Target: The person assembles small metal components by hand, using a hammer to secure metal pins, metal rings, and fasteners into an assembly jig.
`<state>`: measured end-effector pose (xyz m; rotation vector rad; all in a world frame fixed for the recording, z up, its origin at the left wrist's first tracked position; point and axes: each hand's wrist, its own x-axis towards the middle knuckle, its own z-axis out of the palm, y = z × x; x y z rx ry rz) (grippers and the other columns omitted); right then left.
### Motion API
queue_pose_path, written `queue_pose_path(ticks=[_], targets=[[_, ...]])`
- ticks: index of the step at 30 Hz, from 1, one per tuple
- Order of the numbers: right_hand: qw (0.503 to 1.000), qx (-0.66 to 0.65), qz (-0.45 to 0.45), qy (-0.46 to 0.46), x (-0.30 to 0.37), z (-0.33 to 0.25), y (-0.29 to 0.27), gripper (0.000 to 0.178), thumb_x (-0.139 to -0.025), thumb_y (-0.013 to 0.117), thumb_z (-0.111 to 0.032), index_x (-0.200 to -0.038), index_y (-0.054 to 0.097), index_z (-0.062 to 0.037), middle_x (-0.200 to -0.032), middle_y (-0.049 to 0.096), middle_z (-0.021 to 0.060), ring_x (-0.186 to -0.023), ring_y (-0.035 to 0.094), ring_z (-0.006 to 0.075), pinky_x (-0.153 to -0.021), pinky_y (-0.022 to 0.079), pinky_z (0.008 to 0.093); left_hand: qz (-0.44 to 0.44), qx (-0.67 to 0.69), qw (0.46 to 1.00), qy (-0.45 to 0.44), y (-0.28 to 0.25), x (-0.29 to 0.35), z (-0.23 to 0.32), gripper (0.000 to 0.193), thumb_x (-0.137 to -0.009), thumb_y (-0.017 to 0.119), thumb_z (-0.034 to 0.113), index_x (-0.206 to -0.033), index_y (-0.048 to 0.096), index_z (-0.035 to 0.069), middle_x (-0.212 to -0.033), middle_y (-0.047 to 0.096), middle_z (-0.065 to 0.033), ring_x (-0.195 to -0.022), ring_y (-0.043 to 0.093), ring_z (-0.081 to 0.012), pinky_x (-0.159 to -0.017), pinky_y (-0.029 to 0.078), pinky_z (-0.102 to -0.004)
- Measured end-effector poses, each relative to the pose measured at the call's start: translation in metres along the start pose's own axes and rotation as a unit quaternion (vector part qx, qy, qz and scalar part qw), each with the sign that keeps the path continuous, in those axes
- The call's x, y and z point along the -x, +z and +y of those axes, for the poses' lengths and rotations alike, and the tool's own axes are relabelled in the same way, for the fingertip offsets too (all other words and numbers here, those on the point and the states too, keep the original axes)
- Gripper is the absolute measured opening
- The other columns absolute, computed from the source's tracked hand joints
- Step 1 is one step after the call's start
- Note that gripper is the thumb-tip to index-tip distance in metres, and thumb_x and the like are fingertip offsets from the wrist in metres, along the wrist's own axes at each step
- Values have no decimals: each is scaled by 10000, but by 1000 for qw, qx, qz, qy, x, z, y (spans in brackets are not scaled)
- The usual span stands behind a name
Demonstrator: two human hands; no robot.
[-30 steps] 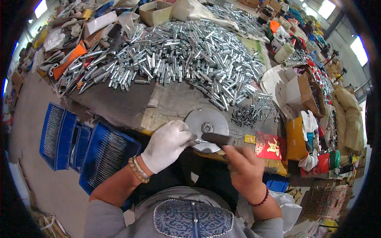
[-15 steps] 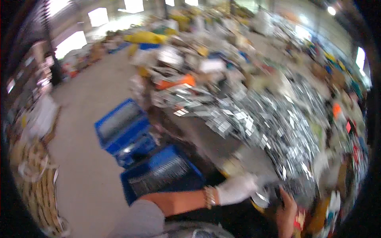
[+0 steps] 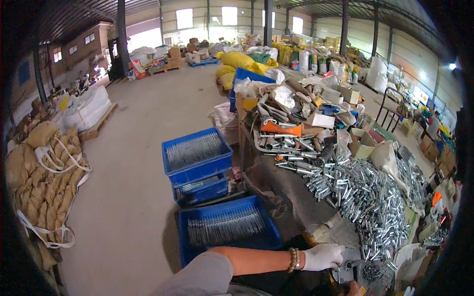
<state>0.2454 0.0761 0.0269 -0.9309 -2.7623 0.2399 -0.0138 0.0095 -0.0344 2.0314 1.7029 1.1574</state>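
My left hand (image 3: 323, 257), in a white glove with beaded bracelets at the wrist, reaches across the lower edge of the bench. Its fingers are curled together over a small grey metal fixture (image 3: 349, 256); what they grip, if anything, is hidden. A thin metal piece (image 3: 338, 275) shows just below the fingertips. Only a bare part of my right hand (image 3: 353, 289) enters at the bottom edge, close to the fixture, and its fingers are mostly cut off. Beside both hands spreads a large heap of shiny metal tubes (image 3: 365, 197), with small dark parts (image 3: 377, 270) at its near end.
Left of the bench, a blue crate (image 3: 229, 227) holds rows of thin metal rods; two more blue crates (image 3: 197, 150) stand stacked beyond. Cartons, bags and an orange piece (image 3: 281, 129) crowd the bench's far end. Brown sacks (image 3: 47, 182) lie at far left.
The view has swung to the right and steadied from a blur, so the scene sits further left or higher. My right hand has dropped mostly out of the picture; my left stays by the fixture.
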Motion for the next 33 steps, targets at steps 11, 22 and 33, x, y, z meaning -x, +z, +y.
queue_pose_path(ticks=[11, 22, 33], targets=[[891, -438, -108, 59, 12, 8, 26, 326, -992, 620, -114, -1239, 691, 88, -1183, 733, 172, -1090, 661, 278, -980, 512, 413, 102, 13, 992, -73, 18, 26, 28, 311, -975, 704, 270, -1240, 716, 108, -1111, 665, -162, -1075, 668, -380, -935, 548, -471], [772, -582, -121, 223, 8, -33, 39, 197, -1019, 619, -98, -1194, 664, -20, -843, 659, 27, -644, 599, 106, -514, 472, 266, 126, 407, 830, -361, 9, 40, 70, 469, -1064, 580, 103, -1520, 508, 20, -1009, 750, -78, -781, 701, -144, -674, 604, -298], [739, -612, -134, 247, 24, -46, 37, 189, -1043, 626, -86, -1226, 647, -47, -928, 671, 30, -750, 647, 93, -557, 531, 234, 86, 387, 836, -378, 20, 43, 70, 541, -1060, 568, 78, -1585, 444, 46, -1051, 732, -83, -751, 660, -110, -630, 529, -242]])
